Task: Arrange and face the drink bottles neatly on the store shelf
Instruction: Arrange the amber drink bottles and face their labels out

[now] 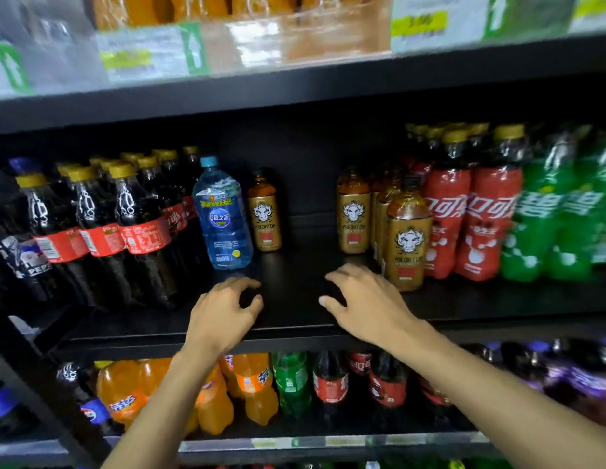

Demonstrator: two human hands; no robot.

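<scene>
Small amber bottle with gold label and dark cap (264,214): upright, label forward, set back toward the rear edge of the black shelf (295,309), just beside the tall clear-blue plastic water bottle with light-blue cap (222,218). Well apart from the cluster of matching gold-labelled amber bottles (354,214) on the far side of the bare middle stretch. Front bottle of the cluster (408,245): closer to the front edge than the rest, label forward.

Step in hand, as judged: closing the gap in the gold-labelled facing. No bottle gripped yet.

Next move, as judged:
- Reach past the front edge to the lone amber bottle.
- Grip round the body, below the shoulder.
- Carry across to the cluster, or draw forward into line with the front bottle.
- Keep the label forward.
- Avoid tipping the water bottle alongside.

Left hand (224,313): over the shelf near the front edge, left of the bare stretch. Fingers loosely curled, pointing down, holding nothing. Contact with the shelf surface: cannot tell.

Right hand (366,299): over the shelf near the front edge, near the front bottle of the cluster, apparently clear of it. Fingers loosely curled, holding nothing.

Outward: dark cola bottles with yellow caps and red labels (139,225) filling the left end; red-wrapped cola bottles (477,225) and green plastic soda bottles (545,225) at the right end.
</scene>
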